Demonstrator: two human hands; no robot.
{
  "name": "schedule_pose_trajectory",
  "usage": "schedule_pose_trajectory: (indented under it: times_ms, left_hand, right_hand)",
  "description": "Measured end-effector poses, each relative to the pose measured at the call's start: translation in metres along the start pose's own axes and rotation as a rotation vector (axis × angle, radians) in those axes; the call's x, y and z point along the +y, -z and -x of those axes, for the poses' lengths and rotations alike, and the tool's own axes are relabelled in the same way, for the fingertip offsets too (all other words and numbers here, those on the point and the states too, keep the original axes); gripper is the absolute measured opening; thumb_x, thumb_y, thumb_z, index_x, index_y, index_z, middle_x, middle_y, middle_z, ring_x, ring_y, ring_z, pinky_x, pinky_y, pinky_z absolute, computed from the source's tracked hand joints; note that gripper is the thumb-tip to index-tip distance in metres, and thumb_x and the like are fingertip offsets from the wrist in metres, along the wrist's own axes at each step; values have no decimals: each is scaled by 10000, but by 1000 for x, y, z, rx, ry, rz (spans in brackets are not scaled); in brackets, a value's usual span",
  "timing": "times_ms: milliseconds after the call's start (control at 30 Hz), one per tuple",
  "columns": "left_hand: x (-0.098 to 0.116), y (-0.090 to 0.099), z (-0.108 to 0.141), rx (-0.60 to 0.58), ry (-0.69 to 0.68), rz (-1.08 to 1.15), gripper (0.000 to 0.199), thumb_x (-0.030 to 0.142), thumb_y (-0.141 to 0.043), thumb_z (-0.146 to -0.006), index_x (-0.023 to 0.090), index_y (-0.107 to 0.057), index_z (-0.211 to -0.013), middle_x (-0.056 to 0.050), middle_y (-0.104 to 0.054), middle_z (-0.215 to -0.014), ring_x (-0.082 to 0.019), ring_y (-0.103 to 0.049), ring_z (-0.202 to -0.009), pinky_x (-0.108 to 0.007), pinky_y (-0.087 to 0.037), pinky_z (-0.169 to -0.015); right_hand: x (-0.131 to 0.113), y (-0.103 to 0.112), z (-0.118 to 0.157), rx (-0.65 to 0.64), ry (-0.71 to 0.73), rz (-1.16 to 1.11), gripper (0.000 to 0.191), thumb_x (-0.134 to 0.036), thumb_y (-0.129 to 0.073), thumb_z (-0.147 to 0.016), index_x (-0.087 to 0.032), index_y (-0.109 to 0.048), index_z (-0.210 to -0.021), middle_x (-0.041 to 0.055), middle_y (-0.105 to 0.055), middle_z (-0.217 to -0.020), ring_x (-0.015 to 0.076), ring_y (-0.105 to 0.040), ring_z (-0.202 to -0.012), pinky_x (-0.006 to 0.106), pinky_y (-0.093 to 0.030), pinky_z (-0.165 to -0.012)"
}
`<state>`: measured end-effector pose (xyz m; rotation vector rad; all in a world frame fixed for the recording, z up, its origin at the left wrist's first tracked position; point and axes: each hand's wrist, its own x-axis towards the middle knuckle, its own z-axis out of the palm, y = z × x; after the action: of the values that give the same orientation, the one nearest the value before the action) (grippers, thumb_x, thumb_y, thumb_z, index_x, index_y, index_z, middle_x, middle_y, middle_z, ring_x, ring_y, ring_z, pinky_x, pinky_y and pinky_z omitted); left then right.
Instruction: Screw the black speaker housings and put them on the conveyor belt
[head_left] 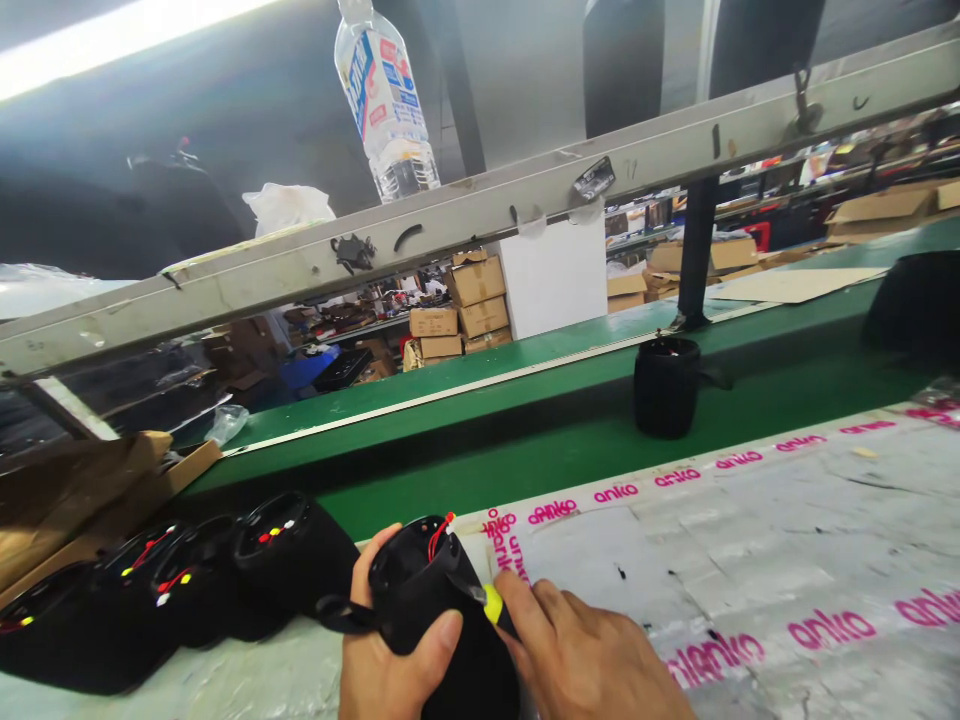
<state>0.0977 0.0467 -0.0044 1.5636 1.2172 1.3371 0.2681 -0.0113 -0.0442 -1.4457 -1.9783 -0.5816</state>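
My left hand (394, 660) is wrapped round a black fabric-covered cylindrical speaker housing (442, 640), its open end tilted up towards me. Red wires with a small connector stick out at the rim, and a black strap loop hangs on its left side. In my right hand (585, 640) is a knife (491, 603) with a yellow and black handle. Its short metal blade lies against the housing's side, just below the rim. My right fingers are closed round the handle and hide part of it.
Several similar black housings (292, 560) with coloured connectors stand at the left, by a cardboard box (82, 510). Another housing (666, 390) stands on the green conveyor belt (420, 470). A metal shelf rail (465, 205) crosses above, bearing a plastic bottle (386, 110). Printed tape marks the white work surface (675, 560).
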Motion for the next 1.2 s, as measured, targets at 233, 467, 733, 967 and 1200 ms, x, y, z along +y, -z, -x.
schedule_pose_trajectory:
  times_ms: [233,467,733,967,1200]
  left_hand:
    - [8,-2,-1,12,62,78,842,543,-822,-552,242,-507,-1272,-73,-664,-1172,-309,-634,-1060,-370,-506,-919]
    - [13,-1,0,8,383,378,860,511,-818,-576,294,-480,-1336,-25,-727,-973,-286,-705,-861,-349,-587,-704]
    - [15,-2,3,-55,342,293,861,535,-831,-548,288,-486,-1298,-35,-719,-1031,-294,-690,-942,-295,-581,-702]
    - [14,-2,4,-75,276,251,850,545,-827,-559,271,-487,-1288,-51,-703,-1135,-297,-664,-1030,-317,-560,-831]
    - [13,-2,3,-58,252,223,843,542,-821,-556,257,-503,-1283,-63,-716,-1114,-310,-681,-1011,-345,-542,-855]
  right_hand:
    - [0,9,-7,-29,-26,-20,253,-222,-308,-1022,-132,-460,-1203,32,-625,-750,197,-634,-534,310,-411,-402]
    - [10,17,-10,26,-77,-124,378,-282,-100,-1072,-170,-452,-1156,10,-619,-711,190,-656,-551,307,-412,-447]
    - [4,14,-12,-67,-65,-137,401,-313,-88,-1070,-186,-468,-1102,19,-617,-695,222,-657,-536,335,-402,-415]
    - [5,13,-11,-63,-42,-97,351,-296,-133,-1070,-188,-464,-1103,17,-601,-701,221,-652,-547,338,-387,-417]
    - [4,15,-12,-19,-41,-77,408,-280,-60,-1065,-192,-459,-1061,15,-595,-663,219,-640,-508,343,-370,-395]
